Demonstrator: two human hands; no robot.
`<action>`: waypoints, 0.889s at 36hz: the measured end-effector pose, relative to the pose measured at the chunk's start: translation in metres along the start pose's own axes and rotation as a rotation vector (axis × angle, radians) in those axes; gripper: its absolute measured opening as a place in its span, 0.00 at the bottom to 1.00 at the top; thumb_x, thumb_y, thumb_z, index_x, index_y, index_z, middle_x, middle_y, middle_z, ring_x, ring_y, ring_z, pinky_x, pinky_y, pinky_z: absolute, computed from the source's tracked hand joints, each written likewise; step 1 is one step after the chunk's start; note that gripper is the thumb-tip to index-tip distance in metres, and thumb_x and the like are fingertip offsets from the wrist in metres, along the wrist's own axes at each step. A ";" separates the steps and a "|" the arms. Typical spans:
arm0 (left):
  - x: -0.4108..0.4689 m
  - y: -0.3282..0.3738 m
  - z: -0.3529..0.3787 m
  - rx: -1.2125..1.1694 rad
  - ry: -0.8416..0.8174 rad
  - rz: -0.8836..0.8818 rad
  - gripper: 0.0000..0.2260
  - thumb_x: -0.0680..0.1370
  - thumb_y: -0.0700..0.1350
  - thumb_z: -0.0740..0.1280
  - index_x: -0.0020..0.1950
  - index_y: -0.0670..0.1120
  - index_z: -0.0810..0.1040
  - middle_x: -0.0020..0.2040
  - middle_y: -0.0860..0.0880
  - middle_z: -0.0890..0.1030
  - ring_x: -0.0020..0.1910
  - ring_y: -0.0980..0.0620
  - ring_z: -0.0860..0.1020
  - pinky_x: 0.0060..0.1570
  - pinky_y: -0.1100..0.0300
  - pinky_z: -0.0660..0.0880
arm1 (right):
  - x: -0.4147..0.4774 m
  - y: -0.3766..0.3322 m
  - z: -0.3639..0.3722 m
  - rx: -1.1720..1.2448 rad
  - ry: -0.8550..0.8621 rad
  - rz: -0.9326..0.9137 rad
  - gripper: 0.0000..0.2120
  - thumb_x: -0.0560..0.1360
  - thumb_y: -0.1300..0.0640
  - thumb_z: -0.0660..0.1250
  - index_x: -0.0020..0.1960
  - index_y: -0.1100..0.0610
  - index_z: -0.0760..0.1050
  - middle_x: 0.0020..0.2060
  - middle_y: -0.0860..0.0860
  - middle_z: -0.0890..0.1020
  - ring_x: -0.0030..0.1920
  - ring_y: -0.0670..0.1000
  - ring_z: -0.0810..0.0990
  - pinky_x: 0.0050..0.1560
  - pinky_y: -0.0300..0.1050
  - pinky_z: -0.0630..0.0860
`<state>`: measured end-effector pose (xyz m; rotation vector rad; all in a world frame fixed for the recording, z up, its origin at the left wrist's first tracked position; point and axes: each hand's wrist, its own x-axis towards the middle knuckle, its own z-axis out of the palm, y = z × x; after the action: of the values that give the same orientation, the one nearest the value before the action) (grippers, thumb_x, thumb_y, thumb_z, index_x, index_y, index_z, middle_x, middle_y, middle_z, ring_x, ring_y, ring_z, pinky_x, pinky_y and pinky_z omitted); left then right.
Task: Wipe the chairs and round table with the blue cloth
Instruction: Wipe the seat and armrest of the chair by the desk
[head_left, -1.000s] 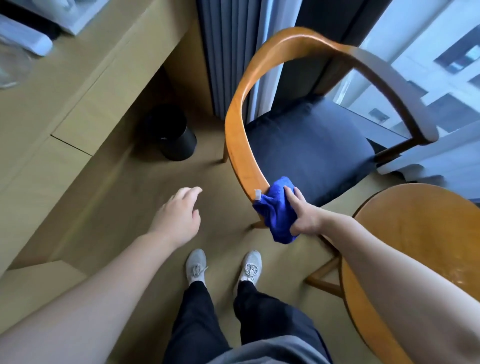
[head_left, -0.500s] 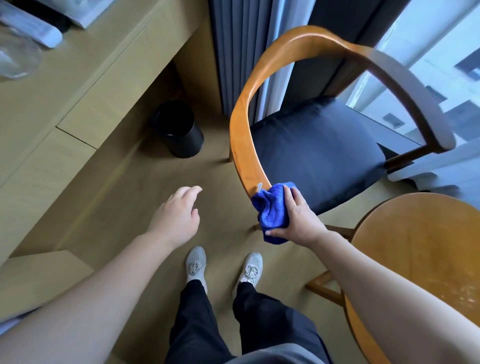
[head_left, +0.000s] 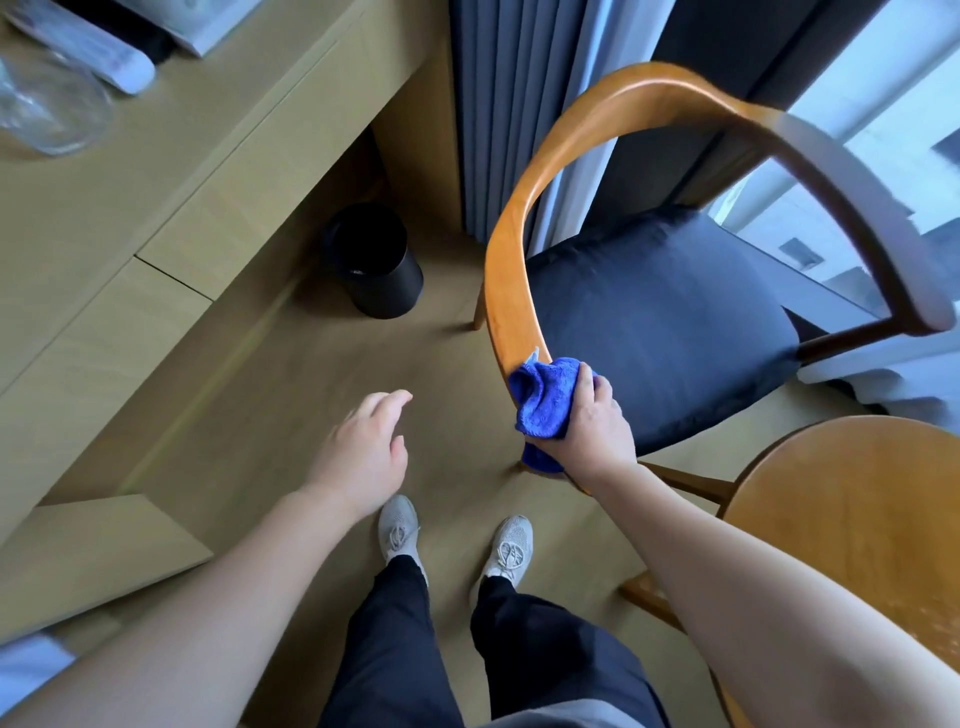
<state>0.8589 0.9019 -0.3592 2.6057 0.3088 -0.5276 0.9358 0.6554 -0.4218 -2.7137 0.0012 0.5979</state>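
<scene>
Right hand (head_left: 592, 431) was curled around the blue cloth (head_left: 545, 400) and pressed it on the near end of the curved rail of the chair (head_left: 506, 270), beside the seat cushion (head_left: 660, 322). Left hand (head_left: 363, 447) hung free to the left of the chair, fingers relaxed, holding nothing. I judge the chair wiping was in hand; the next move probably needed sliding the cloth firmly along the rail's bend. The round table (head_left: 857, 519), just right of the chair, I suppose came later. Behind the chair hung a curtain (head_left: 498, 104); left of it a black bin (head_left: 379, 265) stood on the tan floor (head_left: 260, 415) beside a desk (head_left: 156, 171)
</scene>
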 end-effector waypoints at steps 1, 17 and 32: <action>0.002 -0.002 -0.001 -0.003 0.004 -0.003 0.22 0.78 0.41 0.60 0.72 0.49 0.65 0.69 0.52 0.67 0.63 0.47 0.71 0.56 0.54 0.70 | 0.004 -0.003 0.000 -0.004 0.002 -0.003 0.53 0.61 0.33 0.74 0.74 0.55 0.53 0.64 0.54 0.68 0.58 0.59 0.74 0.50 0.51 0.75; 0.099 -0.032 -0.033 0.027 -0.101 0.080 0.22 0.78 0.42 0.60 0.72 0.51 0.64 0.69 0.53 0.67 0.63 0.49 0.71 0.57 0.53 0.71 | 0.063 -0.062 0.006 -0.075 0.071 0.154 0.56 0.61 0.32 0.73 0.76 0.57 0.50 0.66 0.54 0.66 0.59 0.56 0.72 0.50 0.52 0.75; 0.190 -0.057 -0.078 0.030 -0.129 0.185 0.22 0.77 0.42 0.61 0.72 0.49 0.65 0.70 0.52 0.68 0.64 0.48 0.72 0.58 0.51 0.72 | 0.170 -0.140 -0.005 -0.062 0.128 0.323 0.52 0.65 0.34 0.70 0.76 0.58 0.49 0.64 0.55 0.66 0.59 0.58 0.71 0.51 0.53 0.74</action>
<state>1.0377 1.0125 -0.3963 2.5808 0.0169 -0.6345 1.1032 0.7973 -0.4377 -2.8286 0.4687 0.5173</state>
